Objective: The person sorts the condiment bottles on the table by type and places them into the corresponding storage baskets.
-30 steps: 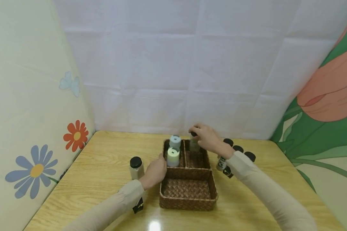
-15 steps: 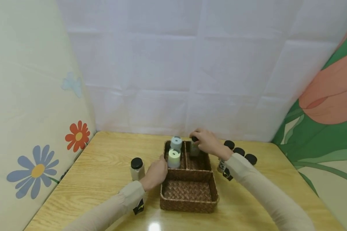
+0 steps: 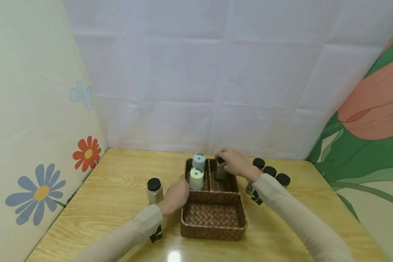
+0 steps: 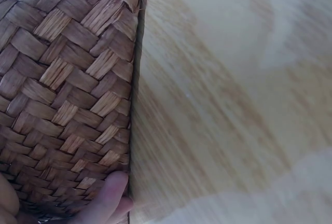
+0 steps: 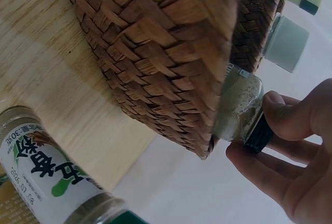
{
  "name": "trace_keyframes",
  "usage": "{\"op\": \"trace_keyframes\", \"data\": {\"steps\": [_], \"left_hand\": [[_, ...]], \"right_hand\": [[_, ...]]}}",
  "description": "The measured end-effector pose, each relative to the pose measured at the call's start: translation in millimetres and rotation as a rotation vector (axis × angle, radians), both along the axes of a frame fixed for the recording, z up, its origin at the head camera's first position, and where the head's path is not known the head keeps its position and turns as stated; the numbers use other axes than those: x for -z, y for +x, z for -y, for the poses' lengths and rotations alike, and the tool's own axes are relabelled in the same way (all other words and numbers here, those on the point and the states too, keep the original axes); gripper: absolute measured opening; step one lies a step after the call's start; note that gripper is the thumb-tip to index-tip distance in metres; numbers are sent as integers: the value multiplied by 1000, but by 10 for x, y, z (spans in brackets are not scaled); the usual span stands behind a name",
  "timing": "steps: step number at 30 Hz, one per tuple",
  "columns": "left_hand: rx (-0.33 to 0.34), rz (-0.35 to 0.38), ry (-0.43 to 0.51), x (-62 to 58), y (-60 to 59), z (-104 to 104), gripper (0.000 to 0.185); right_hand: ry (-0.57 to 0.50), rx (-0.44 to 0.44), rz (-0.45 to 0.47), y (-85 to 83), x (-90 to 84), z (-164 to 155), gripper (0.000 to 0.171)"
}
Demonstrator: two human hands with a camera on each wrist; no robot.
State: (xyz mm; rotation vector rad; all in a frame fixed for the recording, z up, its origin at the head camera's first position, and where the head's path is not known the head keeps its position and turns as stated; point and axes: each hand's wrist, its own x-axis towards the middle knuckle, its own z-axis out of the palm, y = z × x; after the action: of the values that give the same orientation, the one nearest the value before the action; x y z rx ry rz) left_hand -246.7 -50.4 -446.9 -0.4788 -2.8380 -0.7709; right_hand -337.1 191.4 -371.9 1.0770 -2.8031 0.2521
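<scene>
A person in cream sleeves works over a woven basket (image 3: 213, 225) set near the middle of a wooden tabletop (image 3: 118, 203). The right hand (image 3: 235, 164) pinches the black cap of a small glass spice jar (image 3: 220, 171) between thumb and fingertips (image 5: 248, 157), holding it upright in the basket's far right compartment; the right wrist view shows the jar's pale contents pressed close against the basket's wall. The left hand (image 3: 175, 195) rests against the basket's outer left wall, fingers (image 4: 106, 198) touching the weave, and whether they grip it or only press on it cannot be told. In the basket's far left compartment stand two jars with pale lids, a light green one (image 3: 196, 178) nearer the person and a grey-blue one (image 3: 198, 161) behind it, touching or nearly so. The basket's large near compartment lies in front of both. A black-capped jar of pale contents (image 3: 154, 190) stands alone on the tabletop just left of the basket, beside the left hand. To the basket's right, black-capped bottles (image 3: 270, 171) stand in a short row behind the right wrist. One labelled bottle (image 5: 44, 169) lies close to the basket in the right wrist view.
</scene>
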Motion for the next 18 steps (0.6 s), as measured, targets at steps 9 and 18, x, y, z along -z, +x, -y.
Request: {"op": "trace_keyframes", "data": {"steps": [9, 18], "left_hand": [[-4, -26, 7, 19, -19, -6, 40], [3, 1, -2, 25, -20, 10, 41]], "right_hand": [[-7, -12, -15, -18, 57, 6, 29], [8, -40, -50, 0, 52, 46, 29]]}}
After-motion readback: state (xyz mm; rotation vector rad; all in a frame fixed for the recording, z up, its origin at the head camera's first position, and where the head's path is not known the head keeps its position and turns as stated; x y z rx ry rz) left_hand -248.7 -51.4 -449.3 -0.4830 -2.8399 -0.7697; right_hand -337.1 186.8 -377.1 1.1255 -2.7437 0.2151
